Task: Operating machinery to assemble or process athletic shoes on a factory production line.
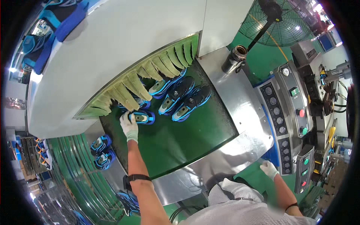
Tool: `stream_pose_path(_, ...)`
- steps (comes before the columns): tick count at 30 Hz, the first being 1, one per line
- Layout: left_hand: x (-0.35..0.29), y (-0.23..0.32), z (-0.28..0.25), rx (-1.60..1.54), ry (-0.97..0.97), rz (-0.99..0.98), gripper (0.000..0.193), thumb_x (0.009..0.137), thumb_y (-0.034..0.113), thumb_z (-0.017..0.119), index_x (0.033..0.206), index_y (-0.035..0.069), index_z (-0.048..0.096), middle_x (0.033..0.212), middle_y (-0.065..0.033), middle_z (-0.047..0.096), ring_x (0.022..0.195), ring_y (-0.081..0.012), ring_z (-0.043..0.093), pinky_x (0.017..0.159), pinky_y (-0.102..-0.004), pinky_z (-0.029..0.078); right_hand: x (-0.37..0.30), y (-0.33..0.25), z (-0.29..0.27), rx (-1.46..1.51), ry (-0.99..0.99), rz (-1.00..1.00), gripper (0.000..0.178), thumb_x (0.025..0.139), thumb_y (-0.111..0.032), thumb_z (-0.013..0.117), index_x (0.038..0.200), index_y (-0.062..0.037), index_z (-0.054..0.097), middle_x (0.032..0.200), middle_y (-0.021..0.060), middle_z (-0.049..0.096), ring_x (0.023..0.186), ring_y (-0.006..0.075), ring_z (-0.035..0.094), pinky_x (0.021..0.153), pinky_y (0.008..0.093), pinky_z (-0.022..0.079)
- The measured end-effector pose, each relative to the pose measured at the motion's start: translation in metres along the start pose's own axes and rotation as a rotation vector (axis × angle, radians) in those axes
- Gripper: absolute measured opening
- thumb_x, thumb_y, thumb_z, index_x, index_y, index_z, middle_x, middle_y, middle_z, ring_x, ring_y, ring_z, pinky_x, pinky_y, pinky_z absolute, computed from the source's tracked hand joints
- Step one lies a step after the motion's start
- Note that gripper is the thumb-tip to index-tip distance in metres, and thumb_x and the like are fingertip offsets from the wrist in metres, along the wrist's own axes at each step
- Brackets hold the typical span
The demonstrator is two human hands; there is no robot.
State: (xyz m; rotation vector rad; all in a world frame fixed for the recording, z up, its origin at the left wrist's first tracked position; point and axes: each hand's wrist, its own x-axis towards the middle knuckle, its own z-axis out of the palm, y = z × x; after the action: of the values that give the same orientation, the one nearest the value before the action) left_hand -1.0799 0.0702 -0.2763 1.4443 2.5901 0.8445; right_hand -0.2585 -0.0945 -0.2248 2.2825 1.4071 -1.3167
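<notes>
My left hand [129, 125], in a white glove, grips the end of a black and blue shoe [143, 117] on the green conveyor belt [165, 150]. Part of that shoe lies close under the green strip curtain [127, 90]. More blue-trimmed shoes stand on the belt to its right, among them two black ones [191, 103] side by side. Others are partly hidden behind the strips. My right hand [269, 170], also gloved, hangs beside the metal table edge, its fingers loosely apart with nothing in them.
A pair of blue shoes [102, 152] rests on the left metal ledge. An uncapped steel flask [234, 59] stands on the metal surface at the back right, near a black fan [277, 22]. Control panels with buttons [296, 101] line the right side. Metal rollers [80, 168] lie left.
</notes>
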Motion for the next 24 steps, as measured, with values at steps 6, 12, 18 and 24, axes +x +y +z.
stream_pose_path(6,-0.038,0.027,-0.02,-0.069,0.01,0.052,0.017,0.099,0.017,0.058,0.109,0.004,0.064,0.113,-0.0185,0.056,0.102,-0.0408,0.059,0.087,-0.0471,0.049,0.042,-0.171,0.037,0.168,-0.098,-0.425,0.052,0.093,-0.015,0.068,0.139,0.0011,0.05,0.129,0.0189,0.064,0.121,0.0274,0.062,0.104,0.0373,0.05)
stream_pose_path(12,-0.168,0.16,-0.042,-0.283,-0.346,0.256,0.016,0.087,0.013,0.07,0.102,0.006,0.069,0.1,-0.0152,0.062,0.091,-0.0342,0.062,0.082,-0.0437,0.052,-0.064,-0.338,0.055,-0.116,-0.192,-0.839,0.071,0.088,-0.032,0.07,0.143,0.0052,0.043,0.141,0.0279,0.051,0.137,0.0398,0.047,0.116,0.0457,0.036)
stream_pose_path(18,-0.283,0.386,-0.04,-0.605,-0.831,0.457,0.021,0.088,0.015,0.071,0.107,0.007,0.07,0.103,-0.0153,0.063,0.095,-0.0331,0.066,0.082,-0.0402,0.054,-0.094,-0.258,-0.005,-0.22,-0.134,-0.478,0.052,0.083,-0.018,0.067,0.127,0.0051,0.052,0.129,0.0286,0.06,0.119,0.0402,0.061,0.1,0.0446,0.049)
stream_pose_path(24,-0.356,0.591,-0.074,-0.908,-1.311,0.812,0.051,0.088,0.008,0.074,0.135,0.002,0.054,0.114,-0.0111,0.063,0.09,-0.017,0.066,0.078,-0.0297,0.055,-0.158,-0.057,-0.085,0.502,0.39,-0.458,0.066,0.081,-0.041,0.079,0.128,-0.0022,0.056,0.093,0.014,0.071,0.082,0.0298,0.07,0.075,0.0397,0.056)
